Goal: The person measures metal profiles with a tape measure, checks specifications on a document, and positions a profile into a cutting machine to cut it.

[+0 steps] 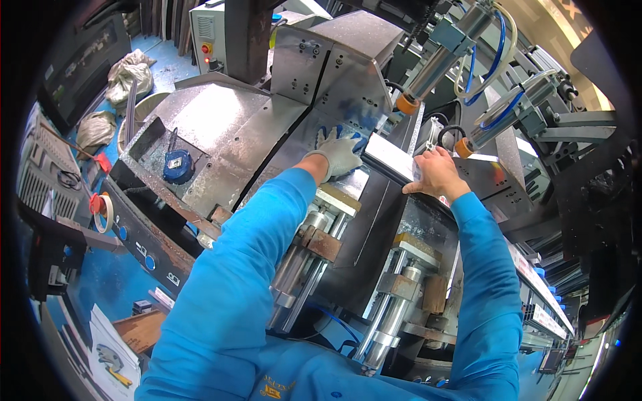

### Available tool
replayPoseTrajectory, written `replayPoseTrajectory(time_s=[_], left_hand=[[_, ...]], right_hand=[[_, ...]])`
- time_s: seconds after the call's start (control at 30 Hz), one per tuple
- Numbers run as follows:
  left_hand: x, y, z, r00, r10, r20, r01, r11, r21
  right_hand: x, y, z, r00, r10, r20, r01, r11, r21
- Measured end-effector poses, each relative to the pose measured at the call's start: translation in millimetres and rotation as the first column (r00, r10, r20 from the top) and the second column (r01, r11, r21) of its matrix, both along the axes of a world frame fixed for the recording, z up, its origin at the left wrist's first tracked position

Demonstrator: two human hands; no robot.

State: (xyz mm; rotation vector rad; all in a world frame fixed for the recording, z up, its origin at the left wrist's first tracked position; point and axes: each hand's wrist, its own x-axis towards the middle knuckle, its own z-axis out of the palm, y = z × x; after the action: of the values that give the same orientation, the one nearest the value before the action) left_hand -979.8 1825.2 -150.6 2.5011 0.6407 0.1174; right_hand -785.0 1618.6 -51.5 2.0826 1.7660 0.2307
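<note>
My left hand (338,155), in a pale grey glove with blue fingertips, lies with fingers spread on a bare metal plate, beside the left end of a pale, silvery metal profile (390,158). My bare right hand (438,175) straddles that profile farther right, thumb on its near side and fingers over its far side. Part of the profile is hidden under this hand. Below my left hand, a clamp cylinder (297,250) with metal rods points toward me. A second clamp cylinder (396,307) sits below my right hand.
Orange-tipped cylinders (418,83) with blue and clear hoses hang at the upper right. A blue tape measure (178,166) lies in a recess of the metal bed at left. Nearer me is a control panel (144,244) with a red button. Sacks (130,77) lie on the blue floor.
</note>
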Motion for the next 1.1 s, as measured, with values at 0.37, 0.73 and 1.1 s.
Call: replayPoseTrajectory(time_s=[0.37,0.73,1.1], left_hand=[[0.8,-27.3,8.4,0.996,-0.092,0.005,0.083,0.926,0.369],[-8.6,-13.0,41.4,0.992,0.032,-0.120,0.003,0.959,0.285],[-99.7,-25.5,119.9,0.956,-0.219,0.195,0.080,0.836,0.542]], right_hand=[[5.0,6.6,5.9,0.935,-0.280,-0.216,0.263,0.959,-0.106],[20.6,-15.4,-25.6,0.992,-0.035,-0.122,0.046,0.995,0.088],[-29.2,-66.4,-13.2,0.983,0.165,-0.085,-0.116,0.902,0.415]])
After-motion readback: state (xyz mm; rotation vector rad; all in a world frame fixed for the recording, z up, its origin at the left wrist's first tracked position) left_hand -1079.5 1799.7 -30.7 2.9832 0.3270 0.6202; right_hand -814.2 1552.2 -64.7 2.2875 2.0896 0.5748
